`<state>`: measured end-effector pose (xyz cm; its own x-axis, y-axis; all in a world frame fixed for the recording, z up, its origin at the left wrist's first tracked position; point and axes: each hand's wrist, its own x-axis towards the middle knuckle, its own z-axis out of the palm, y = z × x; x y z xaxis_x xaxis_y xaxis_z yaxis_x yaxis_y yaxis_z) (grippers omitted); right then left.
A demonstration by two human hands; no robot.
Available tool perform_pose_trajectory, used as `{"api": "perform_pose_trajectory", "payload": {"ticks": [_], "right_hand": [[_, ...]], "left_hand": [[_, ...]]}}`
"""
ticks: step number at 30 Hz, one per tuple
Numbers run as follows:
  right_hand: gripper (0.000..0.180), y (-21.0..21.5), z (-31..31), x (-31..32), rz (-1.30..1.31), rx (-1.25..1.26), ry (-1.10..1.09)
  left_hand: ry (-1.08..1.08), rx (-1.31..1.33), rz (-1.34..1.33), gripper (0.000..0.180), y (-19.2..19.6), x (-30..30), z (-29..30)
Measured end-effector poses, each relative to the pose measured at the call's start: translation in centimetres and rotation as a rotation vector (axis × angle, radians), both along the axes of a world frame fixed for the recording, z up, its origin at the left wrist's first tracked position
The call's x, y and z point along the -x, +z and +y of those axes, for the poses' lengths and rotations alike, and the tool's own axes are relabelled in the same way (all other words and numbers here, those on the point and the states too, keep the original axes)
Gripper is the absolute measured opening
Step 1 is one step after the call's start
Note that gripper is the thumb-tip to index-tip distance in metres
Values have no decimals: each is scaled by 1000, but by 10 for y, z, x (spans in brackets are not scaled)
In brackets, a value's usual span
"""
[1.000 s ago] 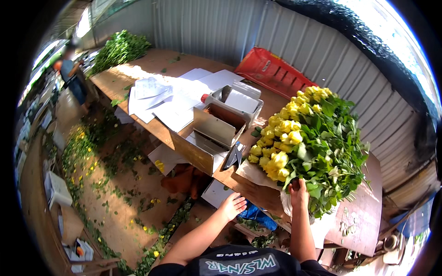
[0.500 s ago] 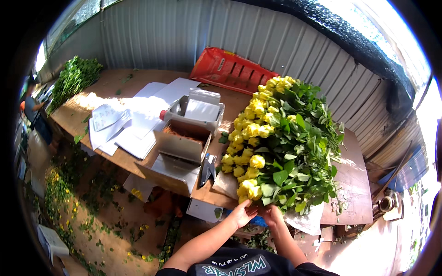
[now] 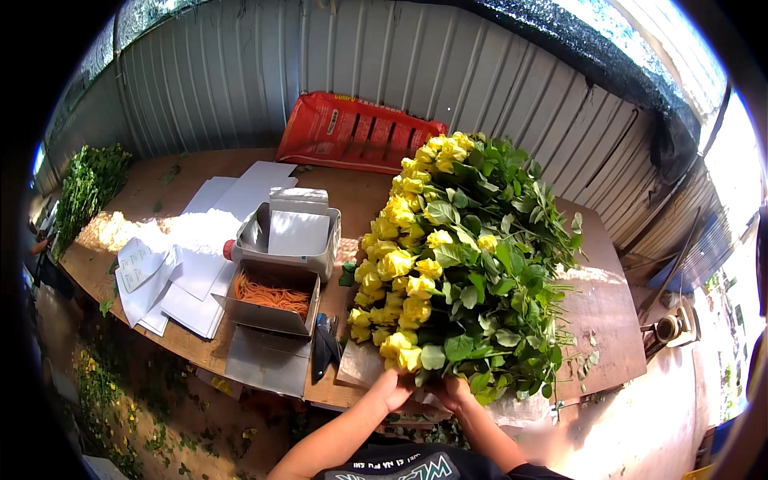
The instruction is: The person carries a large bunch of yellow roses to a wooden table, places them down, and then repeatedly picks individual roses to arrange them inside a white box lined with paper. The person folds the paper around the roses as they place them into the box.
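A large heap of yellow roses lies on the table, blooms to the left and leafy stems to the right. At its near edge my left hand is closed at the lowest yellow rose, its thumb against the bloom and its other fingers partly in shadow. Beside it my right hand reaches under the green leaves, its fingers mostly hidden. Pale wrapping paper shows under the roses.
Left of the roses stand an open box of orange rubber bands, a cut-open plastic jug and a black-handled tool. White sheets, a red bag and green foliage lie farther off. Fallen leaves litter the floor.
The view has shifted, so the table and roses sit farther left. The rubber bands in the box now show plainly. Both hands remain at the near edge, fingers now more hidden.
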<state>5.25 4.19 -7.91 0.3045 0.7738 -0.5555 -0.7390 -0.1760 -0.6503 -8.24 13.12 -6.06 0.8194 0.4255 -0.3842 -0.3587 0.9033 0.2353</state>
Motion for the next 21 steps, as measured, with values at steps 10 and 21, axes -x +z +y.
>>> {"api": "perform_pose_trajectory", "payload": {"ticks": [10, 21], "right_hand": [[34, 19, -46, 25, 123, -84, -123], [41, -26, 34, 10, 198, -416, -258]], "left_hand": [[93, 185, -88, 42, -28, 14, -29], [276, -92, -267, 73, -57, -27, 41]]}}
